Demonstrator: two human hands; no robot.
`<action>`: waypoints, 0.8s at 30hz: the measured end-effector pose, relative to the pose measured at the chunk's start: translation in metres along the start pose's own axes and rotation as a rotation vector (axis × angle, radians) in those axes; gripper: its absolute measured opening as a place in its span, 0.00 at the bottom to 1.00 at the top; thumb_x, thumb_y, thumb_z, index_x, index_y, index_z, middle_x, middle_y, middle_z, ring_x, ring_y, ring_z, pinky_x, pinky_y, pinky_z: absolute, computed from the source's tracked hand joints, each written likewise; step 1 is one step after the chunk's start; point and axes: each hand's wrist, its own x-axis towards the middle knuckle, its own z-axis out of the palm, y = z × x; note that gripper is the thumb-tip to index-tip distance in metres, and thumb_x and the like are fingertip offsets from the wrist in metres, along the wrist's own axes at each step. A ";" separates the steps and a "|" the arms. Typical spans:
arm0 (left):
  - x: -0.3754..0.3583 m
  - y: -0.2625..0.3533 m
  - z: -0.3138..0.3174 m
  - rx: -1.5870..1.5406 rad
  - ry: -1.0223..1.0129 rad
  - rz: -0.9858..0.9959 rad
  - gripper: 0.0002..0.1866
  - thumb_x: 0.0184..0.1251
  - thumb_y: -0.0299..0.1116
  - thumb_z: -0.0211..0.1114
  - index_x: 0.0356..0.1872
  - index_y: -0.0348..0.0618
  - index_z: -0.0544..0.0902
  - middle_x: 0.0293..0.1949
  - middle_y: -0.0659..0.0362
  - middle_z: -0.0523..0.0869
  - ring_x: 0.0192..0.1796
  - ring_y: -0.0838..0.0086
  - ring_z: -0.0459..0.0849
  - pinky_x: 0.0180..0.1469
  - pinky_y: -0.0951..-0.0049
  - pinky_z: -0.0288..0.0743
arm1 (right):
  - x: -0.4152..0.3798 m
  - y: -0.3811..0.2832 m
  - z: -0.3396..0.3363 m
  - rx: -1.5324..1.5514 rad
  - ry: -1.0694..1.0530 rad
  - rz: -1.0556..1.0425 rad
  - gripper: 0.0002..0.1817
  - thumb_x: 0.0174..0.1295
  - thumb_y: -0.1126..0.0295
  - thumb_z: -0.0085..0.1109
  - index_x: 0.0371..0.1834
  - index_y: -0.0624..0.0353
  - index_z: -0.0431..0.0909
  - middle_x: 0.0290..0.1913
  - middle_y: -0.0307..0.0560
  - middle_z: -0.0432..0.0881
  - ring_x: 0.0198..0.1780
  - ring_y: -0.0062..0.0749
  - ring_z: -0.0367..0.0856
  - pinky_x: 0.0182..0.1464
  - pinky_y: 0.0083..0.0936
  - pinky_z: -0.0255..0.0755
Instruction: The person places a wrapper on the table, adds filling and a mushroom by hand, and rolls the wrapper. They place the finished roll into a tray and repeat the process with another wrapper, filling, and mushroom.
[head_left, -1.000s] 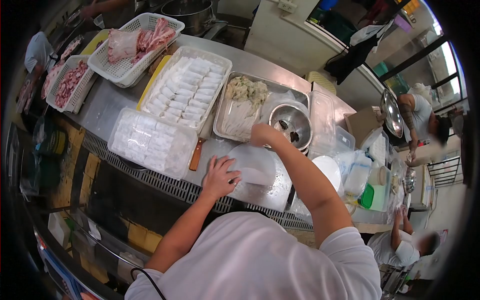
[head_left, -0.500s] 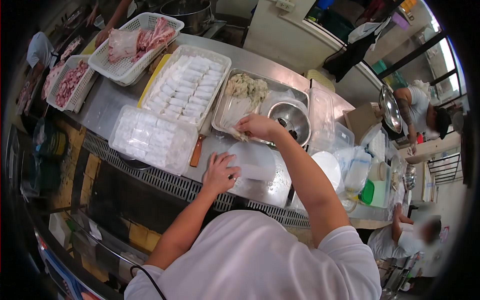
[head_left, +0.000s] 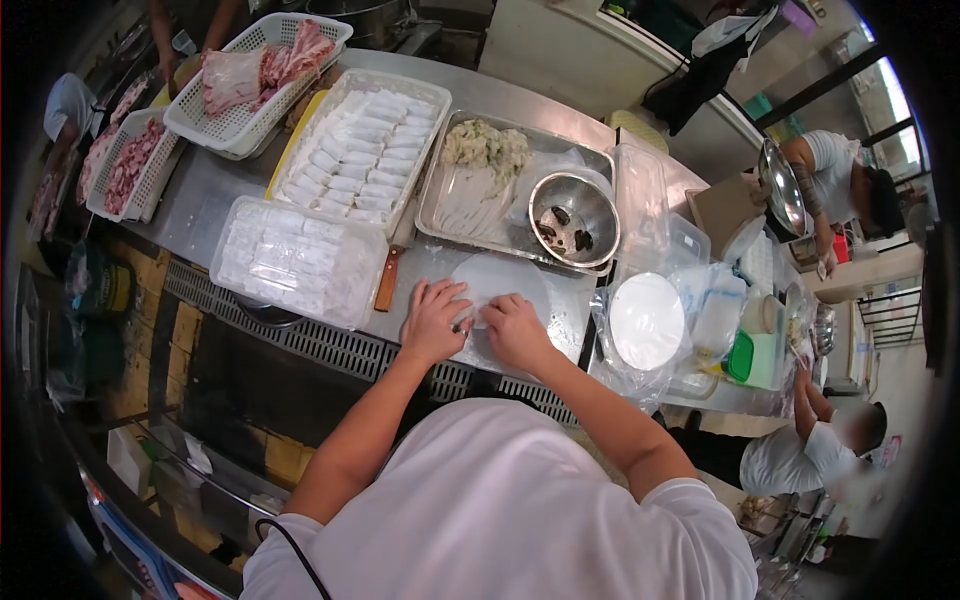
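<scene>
While a steel counter (head_left: pixel 205 215) carries nearly everything around the person, a perforated basket (head_left: pixel 215 138) of red meat stands well off to the far left of the metal tray (head_left: pixel 490 240). Right beside that tray, on its left, is a white tray (head_left: pixel 400 80) lined with pale rolls (head_left: pixel 350 160), and off its near left a clear box (head_left: pixel 300 262) shows more whitish shapes through the plastic. The metal tray itself bears a lumpy filling (head_left: pixel 485 145) (pale, flecked with green) at its far left. Just on the tray's near side a round translucent sheet (head_left: pixel 495 275) lies on the counter; off the near right is a white disc (head_left: pixel 648 320) on clear plastic. A steel bowl (head_left: pixel 590 200) sits over the tray's right end.

Both hands bear on the sheet's near part, the left hand (head_left: pixel 435 322) with fingers spread, the right hand (head_left: pixel 515 332) with fingers bent downward. Whether either grip pinches anything I cannot tell, as the hands cover their own fingertips. Off the tray's near left corner shows a knife's brown handle (head_left: pixel 386 280); smallest are the dark pieces (head_left: pixel 583 240) in the bowl.
</scene>
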 end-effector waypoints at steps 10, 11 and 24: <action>0.001 0.003 -0.001 0.000 -0.017 -0.017 0.14 0.63 0.36 0.78 0.50 0.48 0.94 0.70 0.58 0.88 0.79 0.57 0.76 0.89 0.37 0.53 | -0.009 0.000 -0.004 0.160 0.255 0.179 0.09 0.68 0.75 0.68 0.49 0.62 0.93 0.52 0.59 0.88 0.52 0.59 0.89 0.57 0.47 0.86; 0.001 0.003 -0.001 0.000 -0.018 -0.017 0.14 0.63 0.36 0.78 0.50 0.48 0.94 0.70 0.58 0.88 0.79 0.57 0.76 0.89 0.37 0.53 | -0.009 0.001 -0.005 0.130 0.177 0.224 0.08 0.67 0.75 0.69 0.46 0.63 0.92 0.51 0.60 0.88 0.52 0.60 0.88 0.58 0.48 0.85; 0.003 0.002 -0.001 0.012 -0.032 -0.014 0.16 0.62 0.34 0.80 0.52 0.48 0.94 0.70 0.58 0.88 0.79 0.56 0.77 0.88 0.37 0.54 | -0.015 0.022 -0.001 0.100 0.100 0.302 0.08 0.66 0.72 0.72 0.45 0.62 0.94 0.43 0.56 0.87 0.46 0.56 0.89 0.52 0.47 0.85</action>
